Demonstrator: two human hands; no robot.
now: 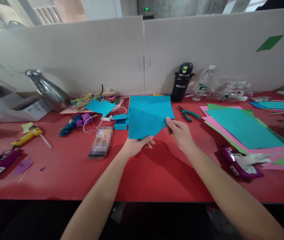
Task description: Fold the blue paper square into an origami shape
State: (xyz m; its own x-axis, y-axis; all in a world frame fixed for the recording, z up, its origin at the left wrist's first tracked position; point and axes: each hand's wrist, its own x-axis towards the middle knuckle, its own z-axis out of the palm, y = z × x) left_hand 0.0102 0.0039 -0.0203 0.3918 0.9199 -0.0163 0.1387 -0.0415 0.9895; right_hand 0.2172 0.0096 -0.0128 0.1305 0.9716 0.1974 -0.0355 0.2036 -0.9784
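Note:
A sheet of bright blue paper [149,115] is held up over the red table, its lower right corner cut or folded on a slant. My left hand [139,146] grips its bottom edge, thumb in front and fingers behind. At the slanted right side, my right hand [179,131] pinches the paper between thumb and fingers. Just left of the sheet stands a small blue folded paper piece [120,122]. To the right lie pliers with teal handles [189,114].
Colored paper sheets [244,128] and a purple power strip [241,165] lie right. A black bottle [181,83] and plastic bottles [204,85] line the white partition [82,56]. Leftward are a steel flask [48,91], a yellow glue gun [28,136] and a pixelated object [101,142].

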